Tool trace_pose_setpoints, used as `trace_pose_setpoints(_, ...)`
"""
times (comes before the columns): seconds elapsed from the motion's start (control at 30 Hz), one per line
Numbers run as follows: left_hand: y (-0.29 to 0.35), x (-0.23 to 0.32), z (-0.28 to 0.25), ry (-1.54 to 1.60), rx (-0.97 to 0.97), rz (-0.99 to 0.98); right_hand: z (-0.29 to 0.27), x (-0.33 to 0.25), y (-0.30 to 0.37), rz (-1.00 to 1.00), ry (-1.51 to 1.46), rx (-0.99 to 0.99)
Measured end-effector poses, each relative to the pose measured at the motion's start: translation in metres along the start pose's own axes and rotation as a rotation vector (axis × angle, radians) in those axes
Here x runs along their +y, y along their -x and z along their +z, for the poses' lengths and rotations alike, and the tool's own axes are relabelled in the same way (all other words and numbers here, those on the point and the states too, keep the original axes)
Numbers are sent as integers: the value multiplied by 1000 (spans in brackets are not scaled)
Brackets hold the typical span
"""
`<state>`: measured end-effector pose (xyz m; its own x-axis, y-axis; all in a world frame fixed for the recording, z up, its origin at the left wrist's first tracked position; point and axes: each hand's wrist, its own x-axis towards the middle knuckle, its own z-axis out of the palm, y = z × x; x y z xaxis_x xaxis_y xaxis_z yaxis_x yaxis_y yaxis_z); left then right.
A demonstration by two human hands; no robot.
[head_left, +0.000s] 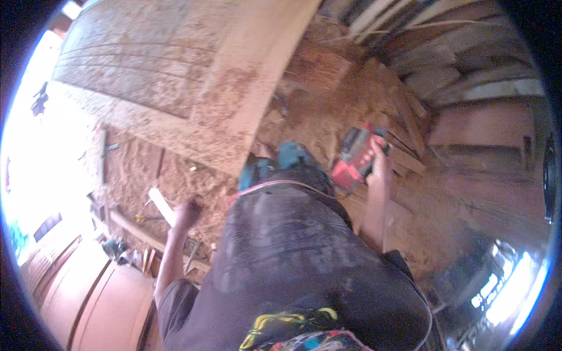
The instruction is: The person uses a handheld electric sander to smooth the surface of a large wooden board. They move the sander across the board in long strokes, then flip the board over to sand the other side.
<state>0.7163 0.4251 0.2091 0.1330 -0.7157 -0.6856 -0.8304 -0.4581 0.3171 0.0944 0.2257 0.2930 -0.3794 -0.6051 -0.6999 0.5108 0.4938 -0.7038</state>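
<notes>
Curling its fingers, the right hand (380,158) holds 1 red-and-black tool (355,159); the left hand (187,214) grips 1 white strip (161,206).

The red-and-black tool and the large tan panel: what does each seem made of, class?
Red-and-black tool: probably moulded plastic, judging by its evenly coloured casing; blur leaves the finish unclear.
Large tan panel: likely unpainted wood, matte, judging by its pale-brown surface and scattered brown, sawdust-like debris.
</notes>
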Motion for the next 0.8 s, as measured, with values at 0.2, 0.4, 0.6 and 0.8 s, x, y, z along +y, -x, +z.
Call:
trace_pose_setpoints(0.2, 18, 15, 30, 127, -580, -253, -24, 10, -11, 9, -37, -4)
trace_pose_setpoints(0.4, 25, 38, 76, 710, -154, -333, -18, -2, -12, -26, 121, -2)
trace_pose_setpoints(0.6, 14, 156, 8, 1001, -53, -264, -62, 14, -98, 52, 814, -37)
trace_pose_setpoints(0.8, 14, 220, -45, 1209, 13, -255, -102, 75, -160, -220, 1306, -213)
